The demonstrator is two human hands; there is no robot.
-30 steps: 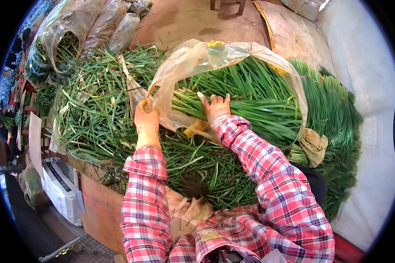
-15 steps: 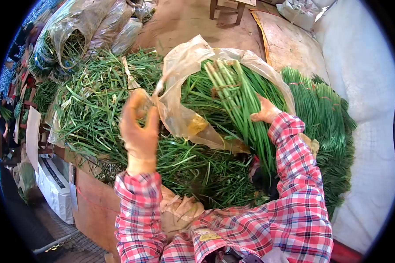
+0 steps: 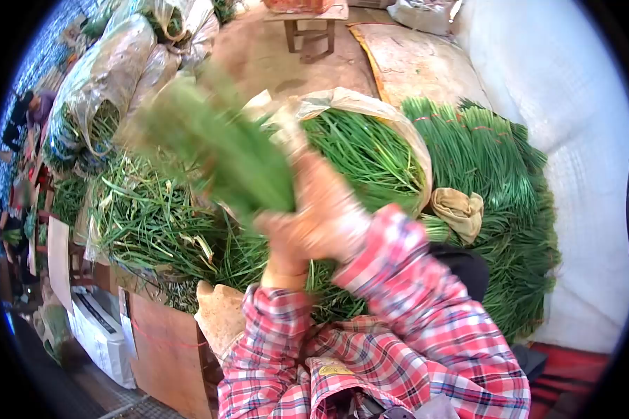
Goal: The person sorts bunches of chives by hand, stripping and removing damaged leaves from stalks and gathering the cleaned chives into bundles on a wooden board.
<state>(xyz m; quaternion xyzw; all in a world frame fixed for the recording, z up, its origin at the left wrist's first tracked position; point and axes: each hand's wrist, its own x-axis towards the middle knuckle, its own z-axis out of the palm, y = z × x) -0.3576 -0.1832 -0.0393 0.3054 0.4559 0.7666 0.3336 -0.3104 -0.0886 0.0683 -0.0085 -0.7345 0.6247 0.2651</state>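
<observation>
A bunch of garlic chives (image 3: 220, 150), smeared by motion, slants up and to the left from my two hands. My left hand (image 3: 286, 241) is closed around its lower part. Just above and right of it, my right hand (image 3: 328, 202) presses on the same bunch, fingers closed and blurred. Behind the hands lies an open plastic bag (image 3: 416, 140) full of chives (image 3: 367, 150). Loose, tangled chive leaves (image 3: 154, 223) are heaped to the left and under my hands.
Tied chive bundles (image 3: 468, 157) are stacked at the right beside a white sheet (image 3: 587, 174). A tan cloth glove (image 3: 458, 209) lies near them. Filled plastic bags (image 3: 112, 70) stand at the far left. Behind are a small wooden stool (image 3: 311, 31) and a flat sack (image 3: 419, 59).
My right hand has brought the chive bunch from the right over to the left, turning it leaf-end up. My left hand has left the bag's rim and joined the right. The view has shifted.
</observation>
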